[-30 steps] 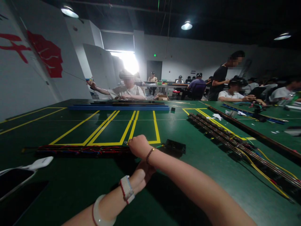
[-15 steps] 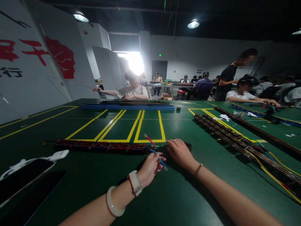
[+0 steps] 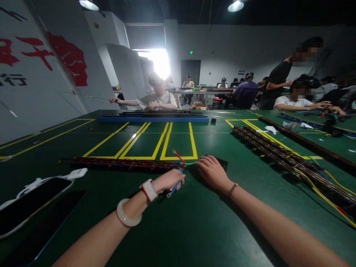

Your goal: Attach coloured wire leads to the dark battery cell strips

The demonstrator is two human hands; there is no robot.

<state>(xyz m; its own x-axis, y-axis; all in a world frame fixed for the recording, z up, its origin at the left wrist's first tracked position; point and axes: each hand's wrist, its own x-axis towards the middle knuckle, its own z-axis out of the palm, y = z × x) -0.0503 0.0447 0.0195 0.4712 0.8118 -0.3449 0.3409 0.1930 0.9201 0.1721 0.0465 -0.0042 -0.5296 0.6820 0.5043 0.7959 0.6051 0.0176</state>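
Observation:
My left hand (image 3: 170, 180) is closed around a blue wire (image 3: 175, 188) with a metal ring lug at its lower end. A red wire (image 3: 179, 157) with a ring lug sticks up just beyond that hand. Both come off the right end of a long dark wire-laced strip (image 3: 119, 164) lying crosswise on the green table. A thin green wire (image 3: 190, 163) runs from there to the fingertips of my right hand (image 3: 211, 172), which are curled down around its end. Part of a flat black piece (image 3: 221, 163) shows beyond the right hand.
At left lie a phone-like dark device (image 3: 30, 202) and a white connector (image 3: 79, 173). Long rod bundles (image 3: 267, 157) with yellow wires stretch along the right. Blue channels (image 3: 152, 118) lie at the far edge. Yellow tape (image 3: 139, 158) marks the table. A co-worker (image 3: 158, 98) sits opposite.
My left hand has moved slightly left, turning over with the blue wire so its lug points down and left. The right hand stays by the green wire. The view has tilted down a little.

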